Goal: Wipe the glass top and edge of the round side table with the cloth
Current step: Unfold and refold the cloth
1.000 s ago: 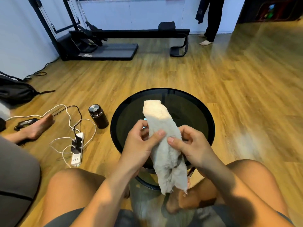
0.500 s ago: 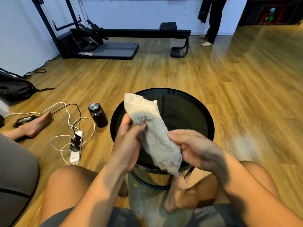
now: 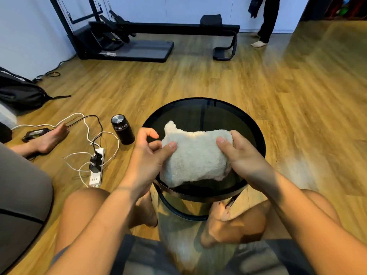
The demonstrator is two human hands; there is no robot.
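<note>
A round side table (image 3: 200,112) with a dark glass top and black rim stands on the floor between my knees. Above its near half I hold a folded white cloth (image 3: 195,158) stretched sideways. My left hand (image 3: 148,157) pinches the cloth's left end between thumb and fingers. My right hand (image 3: 240,153) grips its right end. I cannot tell whether the cloth touches the glass. The near part of the tabletop is hidden behind the cloth and my hands.
A black flask (image 3: 122,129) stands on the wood floor left of the table. A white power strip (image 3: 97,168) with cables lies beyond it, near another person's foot (image 3: 46,140). A black exercise machine (image 3: 151,36) and a standing person (image 3: 265,20) are at the back.
The cloth went from hanging upright to lying sideways between both hands. My right hand moved out to its right end, and my left hand shifted to its left end.
</note>
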